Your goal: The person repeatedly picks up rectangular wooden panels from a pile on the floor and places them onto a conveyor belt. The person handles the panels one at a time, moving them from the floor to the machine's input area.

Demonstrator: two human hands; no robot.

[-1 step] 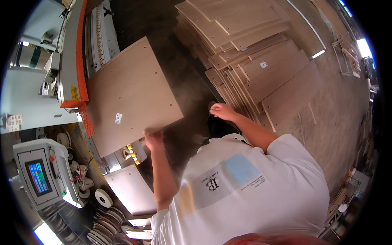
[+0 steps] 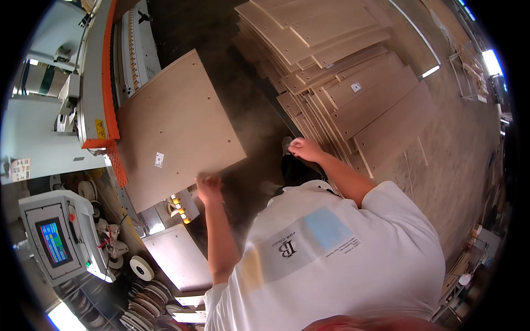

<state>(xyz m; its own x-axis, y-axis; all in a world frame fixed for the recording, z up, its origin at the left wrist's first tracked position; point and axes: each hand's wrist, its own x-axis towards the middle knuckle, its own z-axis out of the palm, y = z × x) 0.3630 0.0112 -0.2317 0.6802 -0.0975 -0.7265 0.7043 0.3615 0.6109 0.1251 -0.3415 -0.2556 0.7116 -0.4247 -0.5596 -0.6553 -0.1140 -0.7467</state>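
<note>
Left hand (image 2: 208, 187): I am gripping the near edge of a flat rectangular light-brown wooden panel (image 2: 176, 127), fingers closed on it.
Panel: it is lying on the bed of the grey and orange machine (image 2: 99, 105), a small white sticker (image 2: 159, 160) on its face.
Right hand (image 2: 305, 149): I am resting it loosely curled beside the stack of light-brown wooden boards (image 2: 353, 83); whether it holds anything, I cannot tell.
Lower left: a grey control box with a lit screen (image 2: 55, 240) is glowing.

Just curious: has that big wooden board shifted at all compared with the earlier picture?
No. The board lies at the same spot against the machine's orange edge.
</note>
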